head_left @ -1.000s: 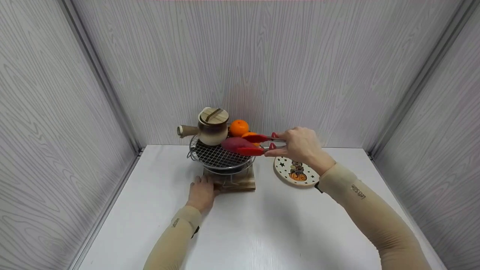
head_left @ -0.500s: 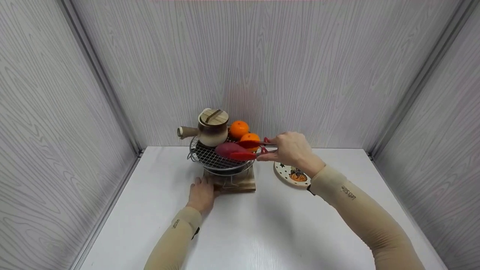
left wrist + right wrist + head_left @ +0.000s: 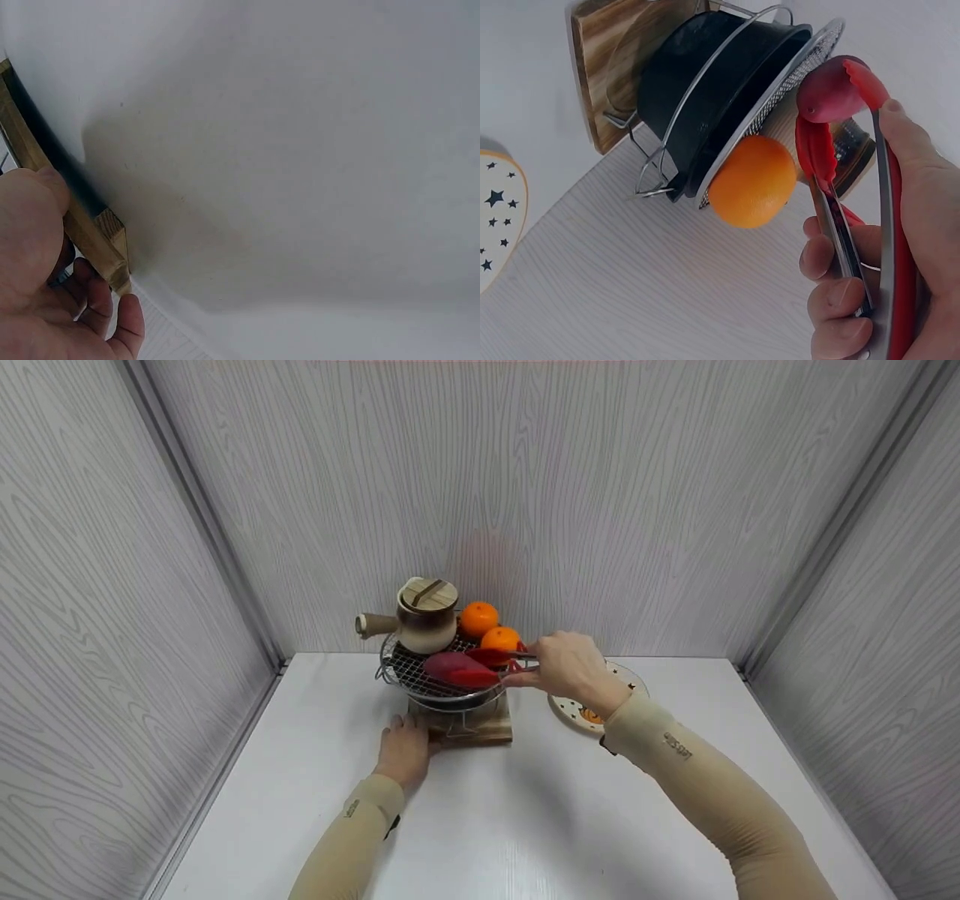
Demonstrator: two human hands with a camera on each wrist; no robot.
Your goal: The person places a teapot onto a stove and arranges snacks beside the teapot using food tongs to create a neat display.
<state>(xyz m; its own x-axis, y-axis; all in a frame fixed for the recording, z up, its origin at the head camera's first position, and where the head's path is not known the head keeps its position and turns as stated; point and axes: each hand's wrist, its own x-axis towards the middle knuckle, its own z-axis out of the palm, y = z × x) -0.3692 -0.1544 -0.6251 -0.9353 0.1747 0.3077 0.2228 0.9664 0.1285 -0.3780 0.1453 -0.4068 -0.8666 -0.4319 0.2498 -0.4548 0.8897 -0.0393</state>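
Note:
My right hand grips a pair of red-tipped tongs with metal arms. Between the tong tips is a purple-red sweet potato, low over the front of the round wire grill rack; whether it touches the mesh I cannot tell. Two oranges, a rear orange and a nearer orange, sit on the rack beside a lidded brown-and-cream pot. My left hand holds the front left corner of the wooden board under the stove, thumb and fingers on different sides of it.
A black stove bowl in a wire stand carries the rack. The pot's handle sticks out left past the rim. Right of the stove lies a star-patterned plate, partly behind my right forearm. Grey wood-grain walls enclose the white table.
My right hand has moved left and a little toward me, carrying the sweet potato in the tongs lower over the rack's front. The nearer orange shows more fully. My left hand stays in place.

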